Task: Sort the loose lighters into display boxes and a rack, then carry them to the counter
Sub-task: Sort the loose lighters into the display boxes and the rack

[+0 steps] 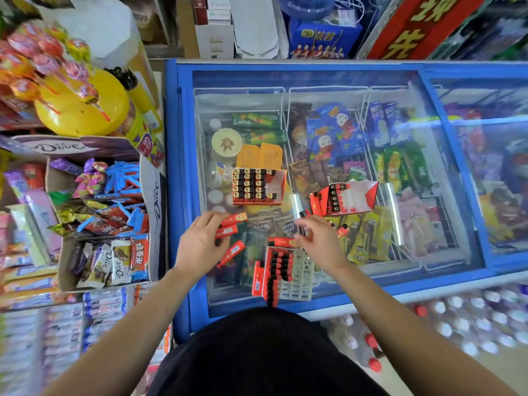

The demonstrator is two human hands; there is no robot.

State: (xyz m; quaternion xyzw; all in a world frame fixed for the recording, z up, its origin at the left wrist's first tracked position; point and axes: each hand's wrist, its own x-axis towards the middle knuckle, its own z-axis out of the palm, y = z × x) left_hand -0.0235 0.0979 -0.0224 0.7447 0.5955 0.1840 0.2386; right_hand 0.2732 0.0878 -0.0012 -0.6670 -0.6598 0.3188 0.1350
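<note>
Red lighters lie loose on the glass lid of a blue freezer (314,67). My left hand (200,238) grips two or three red lighters (231,224) at the lid's left. My right hand (317,238) hovers over a loose lighter (281,241), fingers bent on a small dark lighter. A white plastic rack (297,277), partly filled with red lighters, lies between my hands near the front edge. One red display box (257,185) is mostly full. A second red box (345,195) to its right holds one row. Another loose lighter (231,254) lies below my left hand.
A cardboard Dove chocolate display (100,210) stands left of the freezer, with a yellow lollipop stand (77,107) behind it. Ice cream packs fill the wire baskets under the glass. Bottled water packs (471,318) sit on the floor at the right.
</note>
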